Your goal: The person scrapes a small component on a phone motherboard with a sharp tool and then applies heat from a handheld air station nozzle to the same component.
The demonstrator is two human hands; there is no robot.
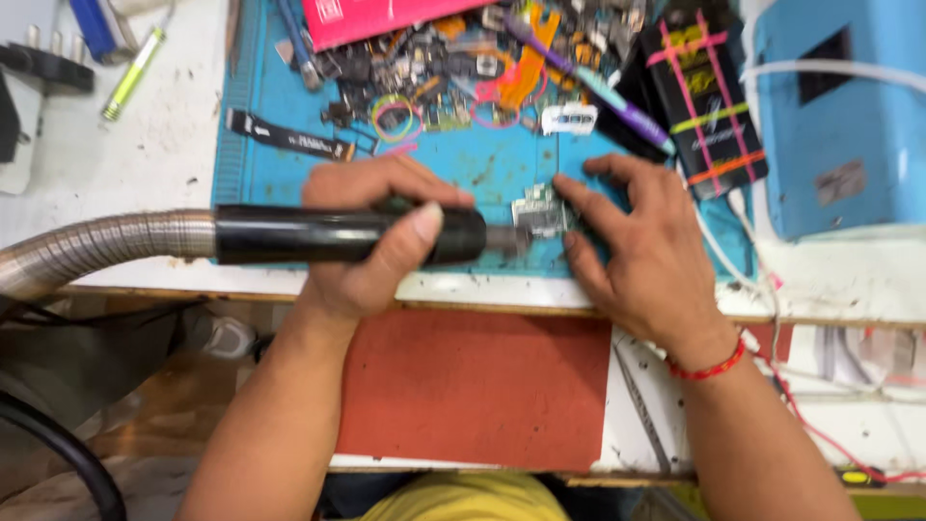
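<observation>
My left hand (371,236) grips a black hot-air wand (328,234) lying level across the bench, with a ribbed metal hose (96,249) running off to the left. Its nozzle tip (506,239) points right at a small silvery circuit part (540,212) on the blue work mat (482,159). My right hand (641,251) rests on the mat with fingers spread, fingertips pressing on that part from the right. A red thread band circles my right wrist (709,367).
A heap of small phone parts, flex cables and rubber bands (434,82) covers the mat's far side. A black box bound with coloured bands (709,96), a blue case (839,106), a purple-handled tool (598,92) and a red panel (473,386) surround the area.
</observation>
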